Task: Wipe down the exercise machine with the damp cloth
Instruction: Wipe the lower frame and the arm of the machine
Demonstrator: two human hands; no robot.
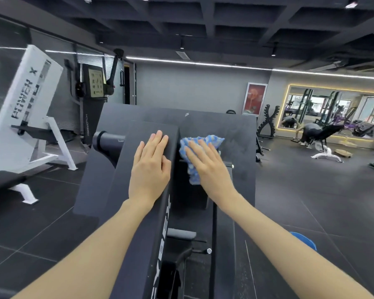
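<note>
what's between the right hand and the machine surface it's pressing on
The blue-and-white cloth lies under the right hand, flattened against the dark exercise machine; the head view shows it.

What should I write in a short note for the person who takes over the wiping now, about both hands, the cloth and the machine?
Left hand: open, flat on the top edge of the dark exercise machine, bracing.
Right hand: open, straight fingers pressing the blue cloth against the machine's inner face, just right of that edge.
Done: cannot tell which surfaces are already wiped; no wet marks show.
Left: carry on over the broad panel beyond the cloth, where a small pale speck sits, then the lower frame.
A blue object sits on the floor to the right.
</note>
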